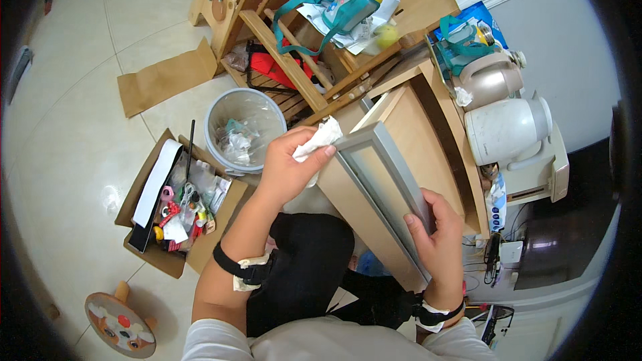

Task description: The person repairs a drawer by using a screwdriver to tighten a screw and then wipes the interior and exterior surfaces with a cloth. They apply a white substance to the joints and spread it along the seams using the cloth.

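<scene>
Thumb and fingers of the left hand (289,166) pinch a crumpled white tissue (321,138) between them, beside the corner of an open wooden drawer with silver-grey front (386,177); the right hand (438,230) grips this front's edge

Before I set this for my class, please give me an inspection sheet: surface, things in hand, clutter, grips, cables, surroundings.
Surface: pale tiled floor.
Things in hand: crumpled white tissue; drawer, pulled open, with a gray-framed drawer front.
Clutter: open cardboard box of mixed small items; gray bin containing crumpled waste.
Grips: left grip pinches the tissue by the drawer front's corner; right grip holds the drawer front's edge.
Cables: dark cables near a white device at right; ends unclear.
Surroundings: wooden chair; strapped bottle; white kettle; animal-face stool.
</scene>
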The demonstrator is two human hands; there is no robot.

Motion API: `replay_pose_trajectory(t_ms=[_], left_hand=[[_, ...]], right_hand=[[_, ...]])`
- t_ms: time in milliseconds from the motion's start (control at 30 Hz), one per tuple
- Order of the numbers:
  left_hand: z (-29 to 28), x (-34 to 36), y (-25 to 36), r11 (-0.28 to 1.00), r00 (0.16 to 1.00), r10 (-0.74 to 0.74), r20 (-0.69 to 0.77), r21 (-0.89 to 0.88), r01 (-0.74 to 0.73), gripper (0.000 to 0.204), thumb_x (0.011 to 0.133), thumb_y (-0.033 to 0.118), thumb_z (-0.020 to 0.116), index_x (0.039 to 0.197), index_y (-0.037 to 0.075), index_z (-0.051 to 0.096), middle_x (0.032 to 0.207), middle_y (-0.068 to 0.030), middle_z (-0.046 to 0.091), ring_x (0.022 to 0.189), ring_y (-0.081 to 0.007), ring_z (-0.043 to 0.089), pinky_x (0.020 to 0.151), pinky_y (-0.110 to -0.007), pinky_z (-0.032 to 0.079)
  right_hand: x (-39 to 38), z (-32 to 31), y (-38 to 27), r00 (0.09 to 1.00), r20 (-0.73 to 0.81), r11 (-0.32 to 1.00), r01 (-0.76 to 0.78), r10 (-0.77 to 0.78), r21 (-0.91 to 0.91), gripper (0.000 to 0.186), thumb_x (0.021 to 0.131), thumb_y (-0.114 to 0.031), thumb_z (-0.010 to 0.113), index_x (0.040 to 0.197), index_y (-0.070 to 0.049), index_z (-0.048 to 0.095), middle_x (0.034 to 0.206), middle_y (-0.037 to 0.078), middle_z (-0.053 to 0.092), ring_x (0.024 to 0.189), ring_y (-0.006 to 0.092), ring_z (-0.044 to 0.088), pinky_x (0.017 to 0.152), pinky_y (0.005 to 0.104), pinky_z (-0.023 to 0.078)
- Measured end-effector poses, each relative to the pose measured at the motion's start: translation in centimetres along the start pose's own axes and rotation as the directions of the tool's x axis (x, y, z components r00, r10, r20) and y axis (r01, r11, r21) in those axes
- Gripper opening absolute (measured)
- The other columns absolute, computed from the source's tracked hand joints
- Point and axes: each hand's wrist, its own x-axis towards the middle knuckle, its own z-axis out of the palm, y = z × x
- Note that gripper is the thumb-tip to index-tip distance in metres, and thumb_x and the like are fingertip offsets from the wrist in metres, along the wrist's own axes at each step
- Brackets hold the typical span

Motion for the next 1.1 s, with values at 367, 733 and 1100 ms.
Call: replay_pose_trajectory(t_ms=[367,733,1100], left_hand=[[0.5,0.7,3.3,0.955,0.963,0.270,0.020,0.119,-0.271,0.016,0.077,0.005,0.070,0.092,-0.001,0.067,0.096,-0.0118,0.064,0.082,-0.0219,0.063,0.072,-0.029,0.048],[0.6,0.4,3.5,0.908,0.941,0.337,0.029,0.256,-0.333,0.015,0.077,0.003,0.066,0.092,-0.001,0.066,0.094,-0.0153,0.064,0.078,-0.0291,0.064,0.069,-0.031,0.049],[3.1,-0.5,4.1,0.962,0.965,0.147,-0.216,0.258,-0.089,0.019,0.086,0.011,0.063,0.099,-0.003,0.065,0.091,-0.0108,0.066,0.078,-0.0187,0.060,0.074,-0.028,0.045]], right_hand=[[1.2,0.8,-0.7,0.987,0.115,0.981,-0.130,0.114,0.144,0.033,0.083,-0.001,0.057,0.116,0.001,0.053,0.091,0.016,0.063,0.078,0.0227,0.062,0.074,0.0289,0.047],[1.1,0.8,-0.8,0.997,0.077,0.996,-0.024,0.017,0.089,0.031,0.085,-0.009,0.057,0.115,-0.003,0.053,0.090,0.021,0.061,0.078,0.0350,0.062,0.070,0.0346,0.048],[0.5,0.2,-0.3,0.998,0.003,0.987,0.064,-0.066,0.146,0.038,0.083,-0.017,0.064,0.117,-0.004,0.052,0.087,0.020,0.061,0.077,0.0362,0.060,0.069,0.0390,0.047]])
